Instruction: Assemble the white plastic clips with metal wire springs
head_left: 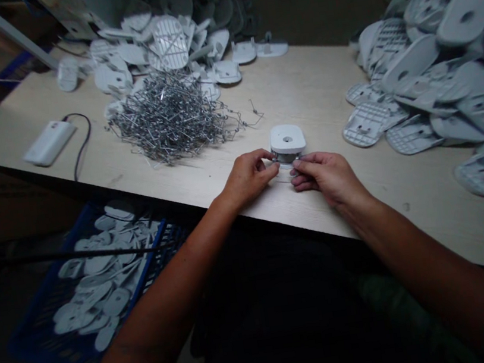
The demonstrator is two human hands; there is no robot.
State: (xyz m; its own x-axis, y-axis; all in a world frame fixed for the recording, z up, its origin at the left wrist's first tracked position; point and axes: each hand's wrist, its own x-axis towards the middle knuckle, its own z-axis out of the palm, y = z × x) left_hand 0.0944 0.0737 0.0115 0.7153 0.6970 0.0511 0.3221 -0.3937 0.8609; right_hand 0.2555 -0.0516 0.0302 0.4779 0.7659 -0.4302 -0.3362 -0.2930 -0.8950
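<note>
A white plastic part [287,138] with rounded corners and a hole in its top stands near the table's front edge, between my two hands. My left hand [248,176] is closed in a pinch at the part's left front corner. On the other side, my right hand [327,175] has thumb and fingers pinched at the right front corner. A thin bent metal wire [285,167] seems to run between the fingertips along the part's front; its ends are hidden by the fingers.
A tangled heap of bent wires [170,116] lies left of the part. White plastic pieces are piled behind it [171,42] and at the right [416,76]. A white power bank [51,142] with a cable sits at left. Below, a blue crate [46,362] holds more pieces.
</note>
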